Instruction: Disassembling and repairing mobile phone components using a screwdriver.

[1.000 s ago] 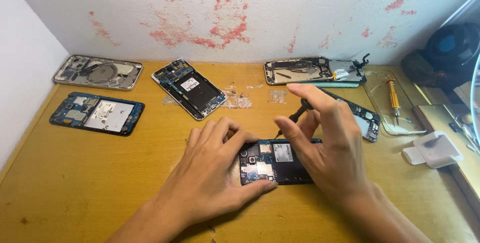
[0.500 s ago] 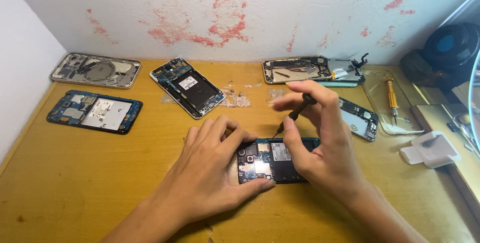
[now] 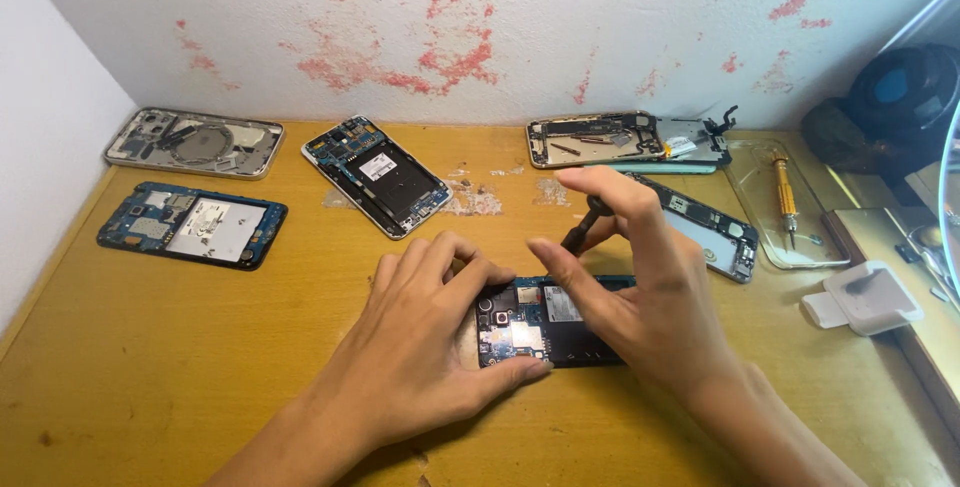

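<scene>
— Head view: what under the hands?

— Opened dark phone body with blue circuit board exposed (image 3: 545, 324), flat on the yellow wooden surface (image 3: 200, 347), near its front edge. Left hand (image 3: 430, 347) spread over the phone's left end, thumb under the near edge, fingers curled at the far edge; pinned, likely to stop sliding. Right hand (image 3: 650, 297) pinching a thin black-handled tool (image 3: 583, 229) between thumb and forefinger, slanted down toward the board; a fine grip suited to small parts.

— Around them?

— Other stripped phones fanned along the back: silver frame (image 3: 195, 142), blue-board phone (image 3: 192, 224), tilted dark phone (image 3: 377, 175), gutted silver chassis (image 3: 625, 140), another partly behind the right hand (image 3: 715, 232). Yellow-handled screwdriver (image 3: 785, 199) on a clear tray, white block (image 3: 865, 299) further right.

— Hidden?

— Tool tip and contact point, behind the fingers. Phone's right end covered by the palm. Dark round object at far right cut off, unclear.
</scene>
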